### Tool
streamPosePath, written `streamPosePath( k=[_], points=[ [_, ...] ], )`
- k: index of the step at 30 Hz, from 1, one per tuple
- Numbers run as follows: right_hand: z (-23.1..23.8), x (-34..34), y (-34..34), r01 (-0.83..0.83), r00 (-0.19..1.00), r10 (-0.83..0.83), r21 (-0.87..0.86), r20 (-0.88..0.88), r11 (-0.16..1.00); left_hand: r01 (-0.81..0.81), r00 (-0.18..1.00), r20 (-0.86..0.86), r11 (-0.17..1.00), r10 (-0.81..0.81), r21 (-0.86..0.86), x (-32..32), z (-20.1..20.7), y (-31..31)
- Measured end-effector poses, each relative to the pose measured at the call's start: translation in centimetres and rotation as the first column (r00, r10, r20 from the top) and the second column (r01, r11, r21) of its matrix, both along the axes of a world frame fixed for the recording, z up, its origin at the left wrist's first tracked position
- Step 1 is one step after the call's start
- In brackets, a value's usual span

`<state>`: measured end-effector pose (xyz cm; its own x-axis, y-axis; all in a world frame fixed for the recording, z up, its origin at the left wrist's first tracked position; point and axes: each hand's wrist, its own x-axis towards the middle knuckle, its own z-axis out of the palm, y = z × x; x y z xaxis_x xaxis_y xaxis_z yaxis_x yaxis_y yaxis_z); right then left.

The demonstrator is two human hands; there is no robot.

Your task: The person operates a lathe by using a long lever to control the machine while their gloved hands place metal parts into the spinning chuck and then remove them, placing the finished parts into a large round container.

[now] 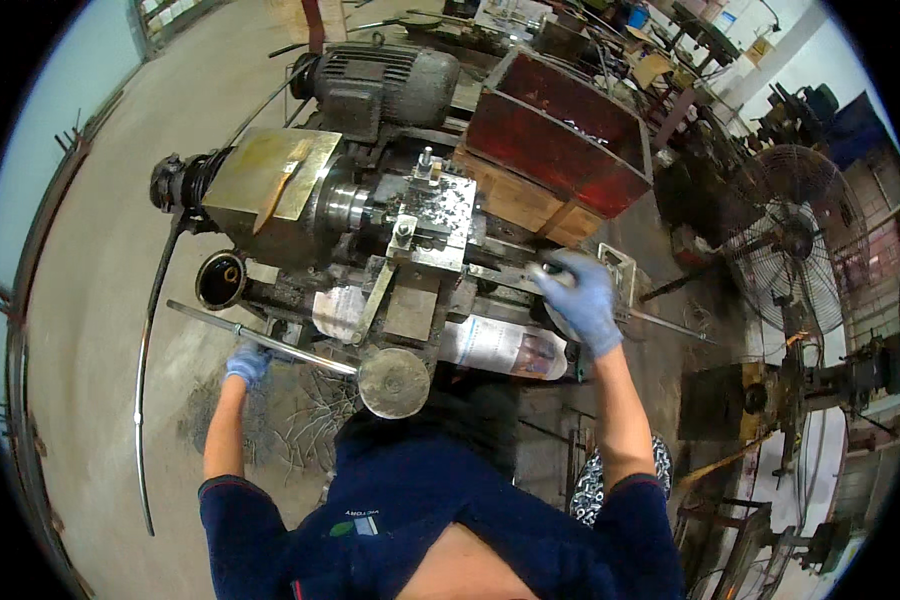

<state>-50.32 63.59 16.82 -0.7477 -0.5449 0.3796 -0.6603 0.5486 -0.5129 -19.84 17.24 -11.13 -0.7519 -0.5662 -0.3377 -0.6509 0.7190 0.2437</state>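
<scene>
My left hand point(248, 366), in a blue-grey glove, reaches to the machine's front left, just below a long metal rod point(282, 348). Its fingers are too small and covered to read. On the right, my gloved right hand point(584, 298) is curled at a small dark knob point(552, 268) by the end of the machine bed. Between my hands lies the lathe-like machine, with a shiny round chuck point(346, 207) and a metal tool slide point(438, 215) strewn with dark chips. A round metal disc point(394, 383) sits close to my body at the rod's end.
A brush point(282, 187) lies on the yellowish cover plate point(240, 175). Behind stand a motor point(385, 85) and a red bin point(560, 135) on a wooden crate. An open oil pot point(220, 279) is at left, a large fan point(785, 235) at right. Metal shavings point(315, 425) litter the floor.
</scene>
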Motion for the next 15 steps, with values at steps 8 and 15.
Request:
streamPosePath(
  k=[8, 15],
  points=[
    [0.4, -0.3, -20.7, -0.276, 0.933, 0.359, 0.669, 0.015, 0.690, -0.483, 0.702, -0.680, 0.842, 0.210, -0.239, 9.0, 19.4, -8.1],
    [-1.4, -0.1, -23.9, -0.300, 0.932, 0.359, 0.668, 0.052, 0.681, -0.606, 0.792, -0.336, 0.718, 0.509, -0.342, 8.3, 16.6, -1.7]
  ],
)
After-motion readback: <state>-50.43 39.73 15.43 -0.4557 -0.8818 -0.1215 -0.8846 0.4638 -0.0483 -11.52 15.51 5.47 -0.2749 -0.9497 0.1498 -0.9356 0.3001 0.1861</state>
